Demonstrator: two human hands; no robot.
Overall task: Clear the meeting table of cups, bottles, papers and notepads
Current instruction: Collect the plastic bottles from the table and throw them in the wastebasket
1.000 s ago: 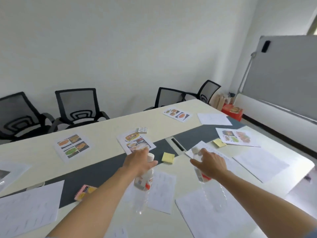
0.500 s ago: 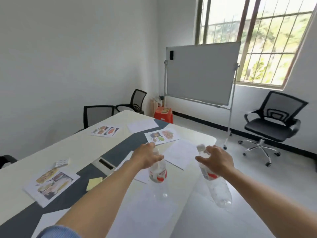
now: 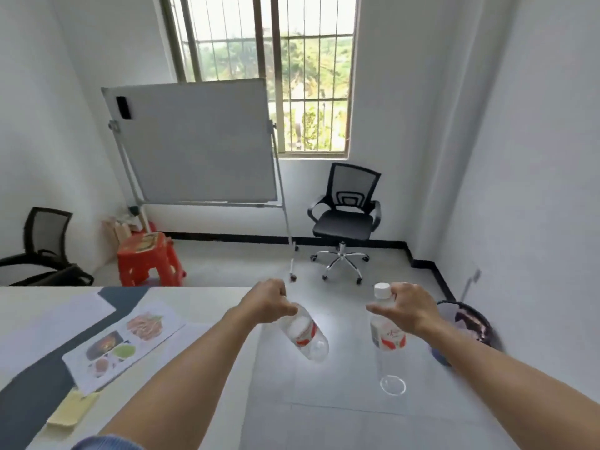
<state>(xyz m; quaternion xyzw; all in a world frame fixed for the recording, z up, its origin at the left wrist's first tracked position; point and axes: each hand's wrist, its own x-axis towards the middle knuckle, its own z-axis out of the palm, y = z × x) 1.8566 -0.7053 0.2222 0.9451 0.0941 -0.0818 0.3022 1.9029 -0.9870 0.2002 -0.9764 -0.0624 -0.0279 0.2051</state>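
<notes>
Evidently bound for the dark round wastebasket, the left hand grips a tilted clear red-labelled plastic bottle and the right hand grips an upright twin bottle.

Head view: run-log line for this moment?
left hand: holds tilted bottle | right hand: holds upright bottle | both over floor | bin at right

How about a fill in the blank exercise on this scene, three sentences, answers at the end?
The left hand grips the left bottle; the right hand grips the right bottle, whose cap is ____.
The plastic stool on the floor is ____.
The whiteboard stands in front of a barred ____.
Missing words: white, red, window.
</notes>
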